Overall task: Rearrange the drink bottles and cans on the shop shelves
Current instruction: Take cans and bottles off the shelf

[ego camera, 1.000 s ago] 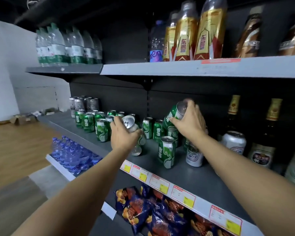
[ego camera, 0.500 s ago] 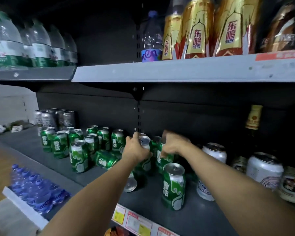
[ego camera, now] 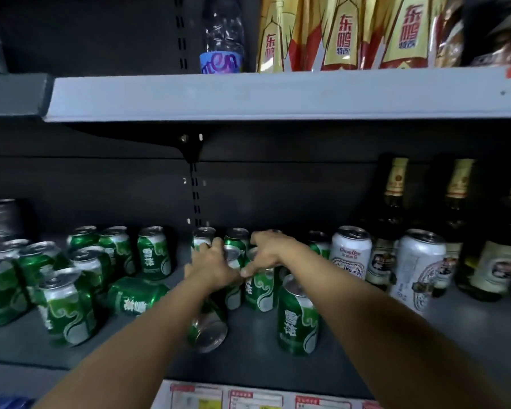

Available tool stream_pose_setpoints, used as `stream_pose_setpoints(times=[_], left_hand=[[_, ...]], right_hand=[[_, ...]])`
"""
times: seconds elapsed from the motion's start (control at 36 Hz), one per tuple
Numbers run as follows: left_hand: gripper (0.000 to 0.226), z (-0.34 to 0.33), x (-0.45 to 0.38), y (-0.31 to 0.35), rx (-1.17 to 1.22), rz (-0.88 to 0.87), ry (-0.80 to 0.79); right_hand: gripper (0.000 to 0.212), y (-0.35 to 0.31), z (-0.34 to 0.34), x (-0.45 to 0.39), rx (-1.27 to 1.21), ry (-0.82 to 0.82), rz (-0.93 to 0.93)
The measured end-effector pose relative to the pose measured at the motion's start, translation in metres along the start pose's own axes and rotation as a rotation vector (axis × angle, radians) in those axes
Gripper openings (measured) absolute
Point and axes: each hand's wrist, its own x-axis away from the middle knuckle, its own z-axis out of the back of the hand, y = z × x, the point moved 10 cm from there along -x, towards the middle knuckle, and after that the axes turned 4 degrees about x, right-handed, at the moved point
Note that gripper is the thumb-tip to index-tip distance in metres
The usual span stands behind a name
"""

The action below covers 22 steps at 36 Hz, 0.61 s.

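Middle shelf [ego camera: 278, 367], dark grey, centre of frame: both hands work the cluster of green cans.

Left hand [ego camera: 211, 268]: fingers curled round an upright green can [ego camera: 233, 278] at centre; grasping it from the side.

Right hand [ego camera: 273, 252]: fingers curled over the top of the neighbouring can [ego camera: 258, 286], thumb down its front; gripping it. The two held cans stand just beside each other, both apparently on the shelf.

Loose stock, green: one upright can [ego camera: 298, 317] in front, lower centre right; one fallen can [ego camera: 207, 329] lying under the left forearm, base toward the camera; another tipped can [ego camera: 136, 295] at centre left; a ragged group of standing cans [ego camera: 62, 308] at left.

Other stock: white cans [ego camera: 350, 252] and dark bottles [ego camera: 394, 219] at right; gold-labelled bottles [ego camera: 342, 33] on the upper shelf [ego camera: 248, 93]; price tags [ego camera: 248, 398] at the bottom edge.

Step in hand, as judged: seating two cans into the back rows. Next move calls for letting go once both stand firm, then righting the fallen cans, lifting clear of the front can so it is not knocked over.
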Motion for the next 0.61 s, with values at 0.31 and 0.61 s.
stream_pose_setpoints(times=[0.31, 0.61], left_hand=[[0.065, 0.016, 0.018, 0.141, 0.234, -0.404, 0.021], [0.068, -0.069, 0.032, 0.219, 0.206, -0.529, -0.316]], right_hand=[[0.046, 0.183, 0.116, 0.161, -0.192, 1.107, -0.511], [0.077, 0.261, 0.034, 0.133, -0.253, 0.459, -0.586]])
